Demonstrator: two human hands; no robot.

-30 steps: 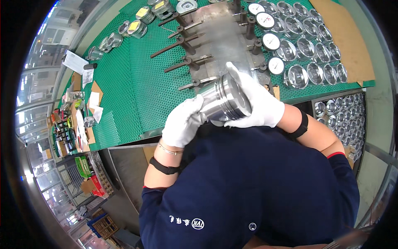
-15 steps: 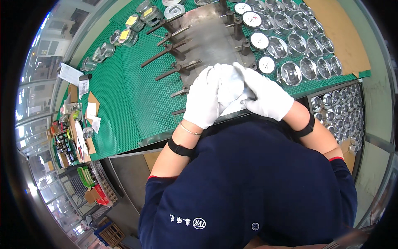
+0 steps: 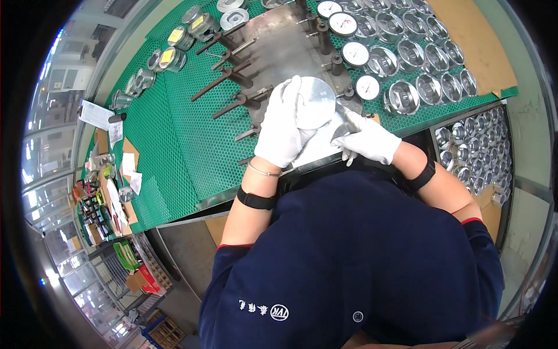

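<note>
My left hand (image 3: pixel 281 125), in a white glove, grips a piston (image 3: pixel 317 103) by its side, its flat, shiny round crown turned up toward me. My right hand (image 3: pixel 367 138), gloved as well, is closed just right of the piston. A small greyish, dark-edged thing (image 3: pixel 344 129) shows at its fingertips; I cannot make out its kind. Beneath the hands lies something white (image 3: pixel 317 148), like a cloth or paper, at the bench's front edge. Beyond them is a grey metal plate (image 3: pixel 285 49) with dark posts and rods along both sides.
Dial gauges (image 3: pixel 367 87) line the plate's right side. Rows of pistons (image 3: pixel 429 88) stand at the right; more fill a lower tray (image 3: pixel 474 151). Several pistons (image 3: pixel 172 59), some with yellow labels, stand at the back left. The bench has a green mat (image 3: pixel 174 128). Papers (image 3: pixel 129 161) lie far left.
My right hand has drawn away from the piston, down and right. The piston's crown now shows fully in my left hand. The whole view has shifted slightly.
</note>
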